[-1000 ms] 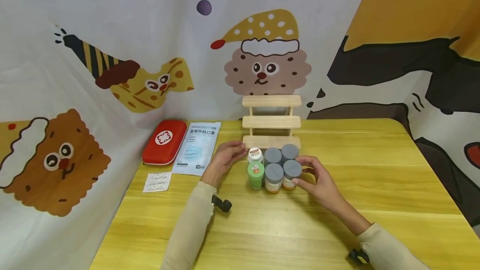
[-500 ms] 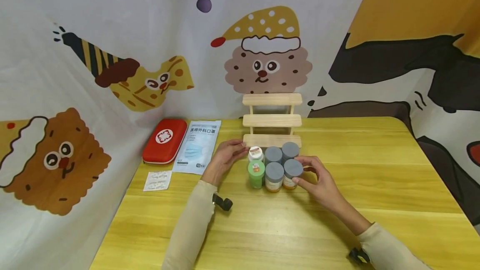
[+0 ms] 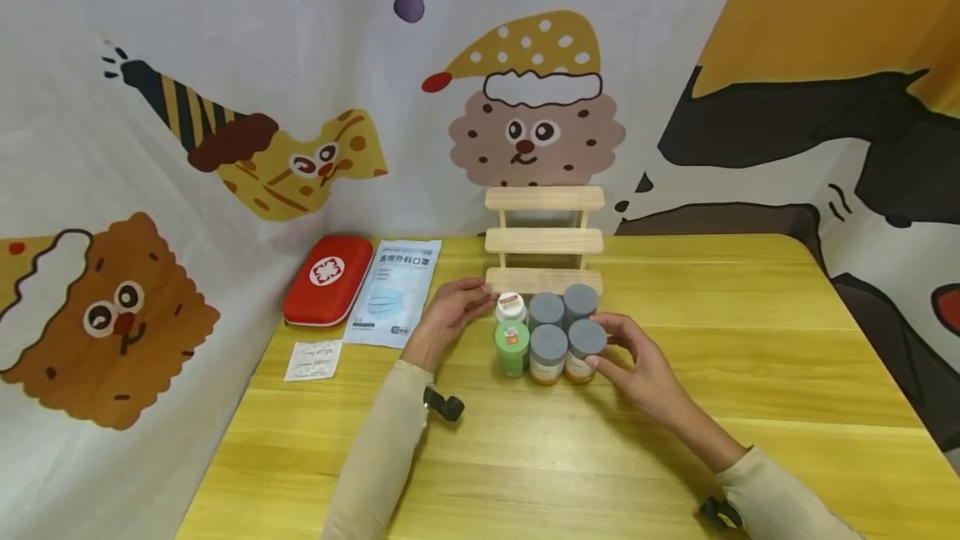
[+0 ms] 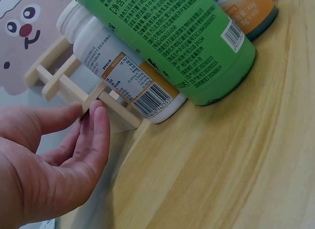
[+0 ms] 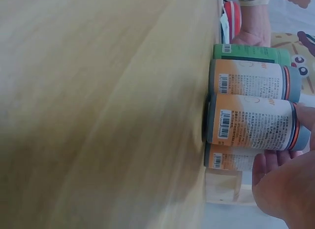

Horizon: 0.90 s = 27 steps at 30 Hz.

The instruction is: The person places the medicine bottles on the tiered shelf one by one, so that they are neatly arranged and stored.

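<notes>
My left hand [image 3: 454, 312] pinches the left end of the lowest step of a small three-step wooden shelf [image 3: 543, 280]; thumb and fingertips meet at that end in the left wrist view. In front of the shelf, several bottles stand upright in two close rows. A white bottle [image 4: 129, 71] and a green bottle [image 3: 512, 350] form the left side. The others have grey lids and orange-white labels. My right hand [image 3: 647, 367] holds the front right grey-lidded bottle [image 5: 251, 121] near its lid, thumb in front and fingers behind.
A red zip case [image 3: 327, 282] and a blue-white mask packet [image 3: 393, 294] lie at the table's back left, with a small white sachet [image 3: 313, 360] before them. A cartoon-printed cloth [image 3: 420, 107] hangs behind the wooden table [image 3: 570, 457].
Both hands keep their places and the bottles stay where they were. Only the head view has shifted slightly.
</notes>
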Each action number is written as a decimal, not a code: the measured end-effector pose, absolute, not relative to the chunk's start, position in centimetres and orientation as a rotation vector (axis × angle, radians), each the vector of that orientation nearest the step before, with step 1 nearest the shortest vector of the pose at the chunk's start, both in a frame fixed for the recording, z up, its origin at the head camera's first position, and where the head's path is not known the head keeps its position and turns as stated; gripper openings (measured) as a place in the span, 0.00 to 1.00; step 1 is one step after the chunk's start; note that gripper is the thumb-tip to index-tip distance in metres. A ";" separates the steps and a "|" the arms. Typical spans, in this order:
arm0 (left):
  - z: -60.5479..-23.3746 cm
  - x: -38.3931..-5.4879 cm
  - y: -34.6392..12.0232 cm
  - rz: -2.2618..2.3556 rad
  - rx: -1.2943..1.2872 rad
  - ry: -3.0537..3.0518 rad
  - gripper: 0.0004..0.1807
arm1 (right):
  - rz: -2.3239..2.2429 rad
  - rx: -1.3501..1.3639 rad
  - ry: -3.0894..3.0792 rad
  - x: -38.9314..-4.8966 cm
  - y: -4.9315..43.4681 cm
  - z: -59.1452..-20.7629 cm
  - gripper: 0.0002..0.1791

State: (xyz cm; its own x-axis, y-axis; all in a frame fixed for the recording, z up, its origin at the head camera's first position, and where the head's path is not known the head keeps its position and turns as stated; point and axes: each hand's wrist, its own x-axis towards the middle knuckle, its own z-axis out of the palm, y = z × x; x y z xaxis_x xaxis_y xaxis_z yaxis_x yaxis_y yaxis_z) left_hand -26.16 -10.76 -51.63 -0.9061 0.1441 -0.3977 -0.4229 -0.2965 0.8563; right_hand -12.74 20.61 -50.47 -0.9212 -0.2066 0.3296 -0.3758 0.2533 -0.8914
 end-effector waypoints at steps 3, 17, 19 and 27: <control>-51.6 -26.2 -10.8 2.252 -0.350 1.590 0.22 | 1.702 0.576 -2.397 -12.7 20.8 -49.8 0.29; -52.0 -26.3 -11.1 2.265 -0.353 1.513 0.22 | 1.610 0.651 -2.428 -13.2 21.8 -45.7 0.32; -52.0 -26.3 -11.2 2.263 -0.358 1.499 0.21 | 1.602 0.660 -2.428 -13.2 21.8 -45.0 0.31; -52.2 -26.3 -11.5 2.253 -0.353 1.501 0.21 | 1.600 0.683 -2.380 -13.8 21.8 -42.0 0.31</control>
State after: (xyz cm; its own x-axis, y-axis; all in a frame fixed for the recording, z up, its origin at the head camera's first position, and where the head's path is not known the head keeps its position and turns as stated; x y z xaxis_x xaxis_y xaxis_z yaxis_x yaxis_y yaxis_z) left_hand -26.33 -11.47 -52.22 -0.8846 0.1939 -0.4241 -0.4661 -0.3376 0.8178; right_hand -13.78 21.78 -42.03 -0.8750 -0.2661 0.4045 -0.4751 0.3101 -0.8235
